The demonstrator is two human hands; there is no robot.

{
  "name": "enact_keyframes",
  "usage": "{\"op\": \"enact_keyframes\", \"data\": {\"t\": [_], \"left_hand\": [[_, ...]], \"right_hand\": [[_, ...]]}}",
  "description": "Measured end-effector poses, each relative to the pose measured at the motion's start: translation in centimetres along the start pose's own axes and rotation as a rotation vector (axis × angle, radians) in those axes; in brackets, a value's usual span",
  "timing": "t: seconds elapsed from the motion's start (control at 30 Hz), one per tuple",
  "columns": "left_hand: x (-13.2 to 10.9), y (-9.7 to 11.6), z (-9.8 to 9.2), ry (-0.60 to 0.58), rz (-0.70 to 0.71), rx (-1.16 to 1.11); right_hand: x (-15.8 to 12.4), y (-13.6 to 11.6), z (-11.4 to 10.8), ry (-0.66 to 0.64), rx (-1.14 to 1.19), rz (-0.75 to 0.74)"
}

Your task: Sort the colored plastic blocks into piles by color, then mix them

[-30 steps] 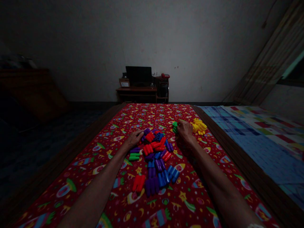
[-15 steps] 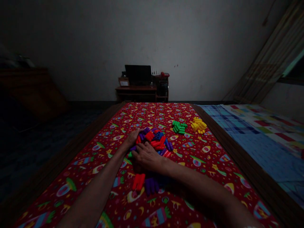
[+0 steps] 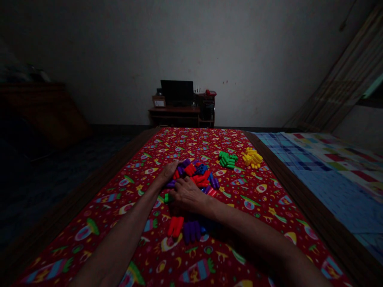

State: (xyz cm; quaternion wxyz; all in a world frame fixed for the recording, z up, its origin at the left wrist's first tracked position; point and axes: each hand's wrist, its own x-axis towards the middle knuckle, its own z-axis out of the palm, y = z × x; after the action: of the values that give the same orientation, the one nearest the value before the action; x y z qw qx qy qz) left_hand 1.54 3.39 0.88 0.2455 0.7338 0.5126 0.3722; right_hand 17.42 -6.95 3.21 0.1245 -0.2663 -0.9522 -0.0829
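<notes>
A heap of plastic building blocks (image 3: 202, 180) in red, purple and blue lies on the red patterned cloth (image 3: 209, 249). My left hand (image 3: 169, 172) rests along the heap's left side, its fingers stretched out and partly hidden by blocks. Over the heap's near side, my right hand (image 3: 186, 193) has its fingers bent down, with a green block (image 3: 166, 198) showing at the fingertips. Its underside is out of sight. Closer to me lie a red block (image 3: 175, 227) and a purple block (image 3: 192, 232), with a bit of blue beside them.
A green block pile (image 3: 228, 160) and a yellow block pile (image 3: 253, 158) sit on the cloth, beyond the heap to the right. Past the table's far edge is a desk (image 3: 175, 111) with a dark monitor (image 3: 177, 91). A bed with blue checked bedding (image 3: 326, 187) is at right.
My right hand has shifted slightly right and toward me, the green block at its fingertips moving with it. My left hand stays at the heap's side. The whole view has shifted slightly.
</notes>
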Motion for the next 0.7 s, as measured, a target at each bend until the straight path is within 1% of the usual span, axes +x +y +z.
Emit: {"op": "enact_keyframes", "data": {"t": [0.07, 0.13, 0.2, 0.23, 0.33, 0.37, 0.43, 0.47, 0.53, 0.6, 0.63, 0.7], "left_hand": [[0.0, 0.1, -0.1, -0.012, -0.006, -0.003], [-0.1, 0.0, -0.1, -0.018, -0.014, 0.002], [0.0, -0.1, -0.1, -0.015, -0.014, 0.008], [0.0, -0.3, -0.1, -0.013, -0.010, 0.010], [0.2, -0.7, 0.0, -0.020, 0.017, 0.031], [0.2, -0.8, 0.1, -0.025, 0.027, 0.043], [0.2, -0.9, 0.1, -0.027, 0.039, 0.063], [0.2, -0.9, 0.2, -0.027, 0.041, 0.069], [0.2, -0.8, 0.2, -0.017, 0.032, 0.073], [0.1, -0.6, 0.2, -0.020, 0.024, 0.079], [0.1, -0.5, 0.2, -0.025, 0.023, 0.079], [0.0, -0.4, 0.2, -0.035, 0.019, 0.076]], "right_hand": [[0.2, -0.6, 0.9, -0.005, -0.018, -0.025], [0.4, -0.4, 1.6, 0.008, 0.025, -0.026], [0.5, 0.8, 1.3, 0.038, 0.099, 0.020], [0.4, 1.8, 0.8, 0.057, 0.131, 0.066], [-0.4, 5.7, -2.2, 0.149, 0.165, 0.277], [-1.0, 7.2, -3.3, 0.199, 0.159, 0.359], [-2.5, 10.1, -5.1, 0.268, 0.123, 0.552], [-3.4, 11.4, -5.7, 0.282, 0.100, 0.658], [-5.4, 13.7, -5.9, 0.276, 0.053, 0.854], [-7.2, 15.3, -5.2, 0.243, 0.014, 1.005], [-8.0, 15.8, -4.7, 0.217, 0.004, 1.055], [-8.9, 16.4, -3.7, 0.147, 0.006, 1.104]]}}
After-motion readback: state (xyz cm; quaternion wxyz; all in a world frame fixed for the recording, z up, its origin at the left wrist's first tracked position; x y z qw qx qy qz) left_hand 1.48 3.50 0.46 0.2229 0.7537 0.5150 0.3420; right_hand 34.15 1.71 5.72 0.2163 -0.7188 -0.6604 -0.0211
